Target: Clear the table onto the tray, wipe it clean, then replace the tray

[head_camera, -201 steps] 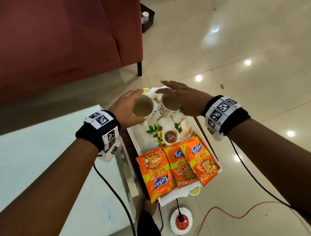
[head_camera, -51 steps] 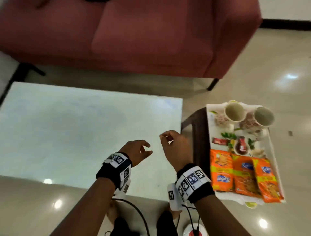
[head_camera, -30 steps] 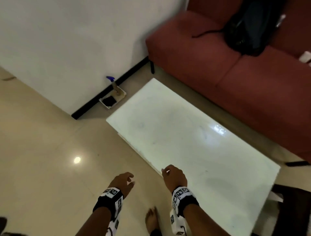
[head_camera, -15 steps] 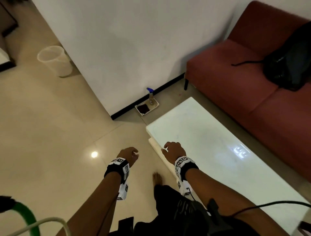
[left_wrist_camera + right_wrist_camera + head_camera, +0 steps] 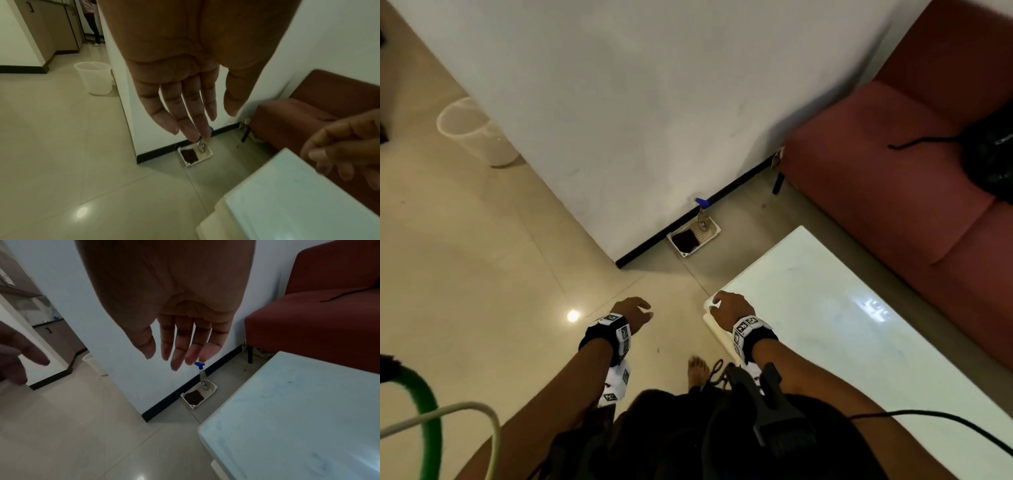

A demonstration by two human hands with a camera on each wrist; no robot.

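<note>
The white glass-topped table (image 5: 859, 342) lies at the right with nothing on it. On the floor by the wall stands a small white basket (image 5: 709, 229) with a dark brown cloth (image 5: 685, 240) and a blue-topped spray bottle (image 5: 702, 212) in it. My left hand (image 5: 635, 311) hangs over the floor, fingers relaxed and empty. My right hand (image 5: 729, 305) hovers at the table's near corner, also empty. Both wrist views show the basket (image 5: 205, 153) (image 5: 210, 390) beyond loose fingers (image 5: 193, 116) (image 5: 180, 347). The food tray is out of view.
A red sofa (image 5: 914, 178) with a black bag (image 5: 993, 150) runs behind the table. A white wall (image 5: 654, 102) ends at a corner. A pale bucket (image 5: 476, 133) stands on the tiled floor at the left. A green hose (image 5: 424, 411) curves at the lower left.
I have turned from the tray toward the table's other end and stepped closer to the basket by the wall. Both hands stay empty and have come forward along the table's corner.
</note>
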